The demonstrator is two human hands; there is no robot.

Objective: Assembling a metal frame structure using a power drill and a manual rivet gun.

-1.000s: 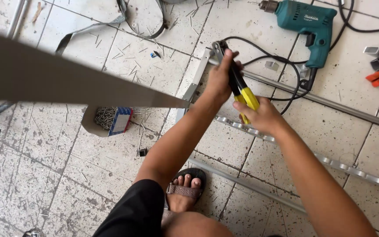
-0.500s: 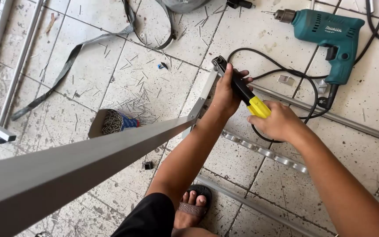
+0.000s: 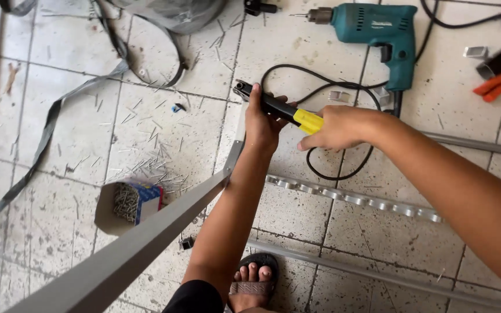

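Both hands on the rivet tool, down at the end of the grey bar

Since a moment ago the view has swung so the long grey metal bar runs lower left; the tool hasn't left the joint. Left hand is wrapped tight around the black hand riveter near its head, right hand clamped on its yellow handle. Teal drill lies on the tiled floor nearby, box of rivets to the left.
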